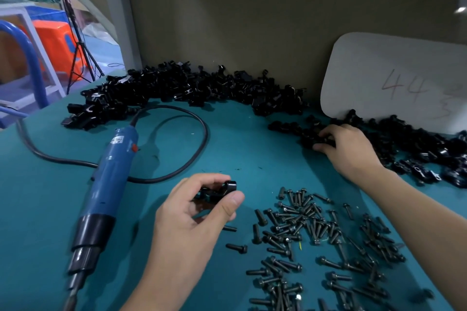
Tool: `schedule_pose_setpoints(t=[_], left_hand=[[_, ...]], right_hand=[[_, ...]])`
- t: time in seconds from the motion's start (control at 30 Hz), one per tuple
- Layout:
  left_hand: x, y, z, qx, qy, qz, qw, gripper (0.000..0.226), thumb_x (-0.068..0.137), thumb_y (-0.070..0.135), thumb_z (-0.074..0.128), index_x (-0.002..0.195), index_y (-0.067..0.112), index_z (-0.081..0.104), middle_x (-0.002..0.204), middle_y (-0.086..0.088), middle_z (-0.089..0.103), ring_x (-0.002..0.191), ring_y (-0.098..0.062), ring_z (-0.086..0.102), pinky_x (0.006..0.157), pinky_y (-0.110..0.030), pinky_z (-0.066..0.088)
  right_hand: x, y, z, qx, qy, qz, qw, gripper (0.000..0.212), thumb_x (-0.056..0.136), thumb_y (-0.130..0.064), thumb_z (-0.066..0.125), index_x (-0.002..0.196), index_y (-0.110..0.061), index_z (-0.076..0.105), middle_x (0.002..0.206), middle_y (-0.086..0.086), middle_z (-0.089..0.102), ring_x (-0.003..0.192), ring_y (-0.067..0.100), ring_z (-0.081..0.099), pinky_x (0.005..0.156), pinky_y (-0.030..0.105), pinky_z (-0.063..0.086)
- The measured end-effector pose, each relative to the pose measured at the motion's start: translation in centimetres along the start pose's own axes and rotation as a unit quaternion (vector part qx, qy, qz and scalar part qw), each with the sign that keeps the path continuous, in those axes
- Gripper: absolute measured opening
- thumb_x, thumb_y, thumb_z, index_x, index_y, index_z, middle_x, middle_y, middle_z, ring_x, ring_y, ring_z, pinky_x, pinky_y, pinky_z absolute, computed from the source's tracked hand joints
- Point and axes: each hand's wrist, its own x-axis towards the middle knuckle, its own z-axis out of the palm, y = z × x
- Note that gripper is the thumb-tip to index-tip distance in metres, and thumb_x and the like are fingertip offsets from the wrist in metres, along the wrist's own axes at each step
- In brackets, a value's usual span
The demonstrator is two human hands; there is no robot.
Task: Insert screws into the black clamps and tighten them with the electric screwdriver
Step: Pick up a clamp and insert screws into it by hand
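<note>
Now, from the head view: the left hand (192, 222) at lower centre is up off the teal bench (38, 197), thumb and curled fingers pinching one black clamp (219, 190). At the right, the right hand (346, 149) is stretched out to the right-hand pile of clamps (404, 144), fingers bent down among them. Whether it has one gripped, I cannot tell. The blue electric screwdriver (108, 177) lies on the bench at the left, bit toward the bottom edge, its black cable (197, 118) looping behind it. Loose screws (316, 235) are scattered at lower right, just beside the left hand. A bigger heap of clamps (177, 88) runs along the back wall, and a white card (394, 83) marked 44 leans at upper right.
</note>
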Motion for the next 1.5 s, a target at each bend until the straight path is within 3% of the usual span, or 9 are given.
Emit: schedule_pose_setpoints(t=[0.23, 0.47, 0.73, 0.87, 1.0, 1.13, 1.2, 1.33, 1.5], left_hand=[[0.2, -0.3, 0.0, 0.002, -0.007, 0.001, 1.000, 0.032, 0.073, 0.045, 0.086, 0.103, 0.037, 0.077, 0.100, 0.001, 0.075, 0.078, -0.024, 0.078, 0.073, -0.026, 0.062], [0.2, -0.4, -0.1, 0.010, -0.008, 0.002, 1.000, 0.033, 0.072, 0.045, 0.086, 0.103, 0.037, 0.077, 0.102, 0.001, 0.075, 0.078, -0.023, 0.078, 0.074, -0.025, 0.062], [0.2, -0.6, 0.0, 0.010, -0.005, 0.008, 1.000, 0.031, 0.074, 0.044, 0.086, 0.103, 0.036, 0.077, 0.102, 0.000, 0.075, 0.078, -0.023, 0.078, 0.075, -0.030, 0.064], [0.2, -0.6, -0.1, 0.012, -0.005, 0.010, 1.000, 0.042, 0.072, 0.059, 0.085, 0.106, 0.037, 0.075, 0.101, -0.004, 0.076, 0.080, -0.022, 0.079, 0.079, -0.037, 0.064], [0.3, -0.7, 0.0, 0.010, -0.007, 0.014, 1.000, 0.044, 0.074, 0.059, 0.083, 0.108, 0.033, 0.074, 0.099, -0.003, 0.076, 0.083, -0.022, 0.078, 0.082, -0.048, 0.063], [0.3, -0.6, 0.0, 0.010, -0.012, 0.022, 1.000, 0.040, 0.078, 0.058, 0.080, 0.108, 0.033, 0.073, 0.097, 0.000, 0.076, 0.083, -0.021, 0.078, 0.082, -0.050, 0.063], [0.2, -0.5, 0.1, 0.006, -0.014, 0.025, 1.000, 0.036, 0.080, 0.056, 0.077, 0.109, 0.035, 0.072, 0.095, 0.005, 0.076, 0.084, -0.021, 0.078, 0.082, -0.048, 0.063], [0.3, -0.4, 0.3, -0.001, -0.010, 0.043, 0.999, 0.019, 0.094, 0.041, 0.074, 0.112, 0.036, 0.075, 0.099, 0.010, 0.068, 0.085, -0.022, 0.078, 0.079, -0.035, 0.064], [0.4, -0.4, 0.2, -0.013, -0.014, 0.046, 0.999, 0.028, 0.087, 0.050, 0.075, 0.110, 0.034, 0.072, 0.099, 0.007, 0.072, 0.088, -0.022, 0.078, 0.082, -0.038, 0.062]], right_hand=[[0.3, 0.3, -0.1, 0.028, -0.078, 0.025, 0.996, 0.036, 0.095, -0.036, 0.070, 0.129, -0.024, 0.066, 0.136, 0.018, 0.058, 0.120, 0.037, 0.054, 0.095, 0.036, 0.045], [0.7, -1.5, 0.6, -0.040, -0.048, 0.015, 0.998, 0.049, 0.089, -0.062, 0.064, 0.128, -0.034, 0.056, 0.113, -0.002, 0.064, 0.124, 0.032, 0.047, 0.101, 0.046, 0.038], [0.5, -2.4, 1.4, -0.088, 0.006, -0.031, 0.996, 0.024, 0.102, -0.032, 0.056, 0.121, -0.023, 0.067, 0.107, 0.004, 0.072, 0.113, 0.030, 0.054, 0.096, 0.043, 0.029], [0.2, -2.4, 1.5, -0.022, 0.034, -0.014, 0.999, 0.023, 0.106, -0.019, 0.044, 0.121, -0.016, 0.062, 0.111, 0.006, 0.067, 0.111, 0.031, 0.050, 0.094, 0.043, 0.027], [0.1, -2.4, 1.6, 0.092, 0.028, 0.042, 0.995, 0.026, 0.109, -0.020, 0.036, 0.123, -0.012, 0.057, 0.085, 0.001, 0.059, 0.091, 0.032, 0.049, 0.087, 0.039, 0.023], [-0.3, -2.5, 1.2, 0.245, 0.019, 0.073, 0.967, 0.028, 0.110, -0.027, 0.038, 0.127, -0.020, 0.059, 0.097, -0.001, 0.069, 0.098, 0.030, 0.061, 0.098, 0.050, 0.042], [-0.9, -2.9, 0.7, 0.335, 0.023, 0.057, 0.940, 0.027, 0.110, -0.019, 0.040, 0.123, -0.027, 0.062, 0.102, -0.002, 0.071, 0.099, 0.019, 0.067, 0.089, 0.041, 0.050], [-1.7, -3.7, -0.1, 0.426, 0.012, 0.052, 0.903, 0.028, 0.108, -0.014, 0.047, 0.101, -0.033, 0.065, 0.096, -0.002, 0.073, 0.076, -0.007, 0.066, 0.068, 0.008, 0.048], [-3.3, -4.7, -1.9, 0.520, -0.031, 0.092, 0.848, 0.013, 0.105, -0.017, 0.055, 0.107, -0.024, 0.066, 0.087, -0.006, 0.078, 0.069, -0.002, 0.064, 0.067, 0.015, 0.045]])
